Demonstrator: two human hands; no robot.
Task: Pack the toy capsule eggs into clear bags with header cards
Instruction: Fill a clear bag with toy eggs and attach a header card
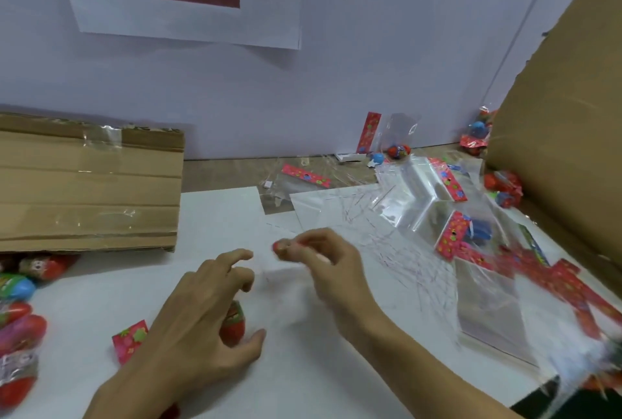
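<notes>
A red capsule egg (234, 323) lies on the white table sheet (303, 368), with a red flowered header card (130, 339) to its left; I cannot make out the clear bag around them. My left hand (198, 314) hovers over the egg with loosely curled fingers and the thumb spread to the right, closed on nothing. My right hand (323, 267) is raised just right of it. Its fingertips pinch something small, blurred and thin, which looks like a clear strip (281, 247).
A flat cardboard box (87, 183) stands at the left with loose eggs (16, 317) below it. Clear bags with red header cards (484, 301) and a heap of thin peeled strips (377, 230) lie at the right, before a large carton (565, 109). A wall stands behind.
</notes>
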